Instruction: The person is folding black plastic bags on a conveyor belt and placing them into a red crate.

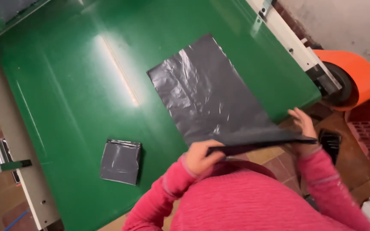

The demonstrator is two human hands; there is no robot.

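Both hands are pinching the grey plastic bag (206, 92): left grip (200, 156) and right grip (305, 128) each closing on 1 near corner, lifting that edge (probably for folding) off the green surface (65, 85); a folded bag (120, 161) is lying left of the left grip.

Pink long-sleeved knit top, ribbed cuffs

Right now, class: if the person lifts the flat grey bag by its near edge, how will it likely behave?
The grey bag looks thin and crinkled, so it would probably droop rather than stay flat. It seems light for its size. On the glossy green table it would likely slide easily when pushed.
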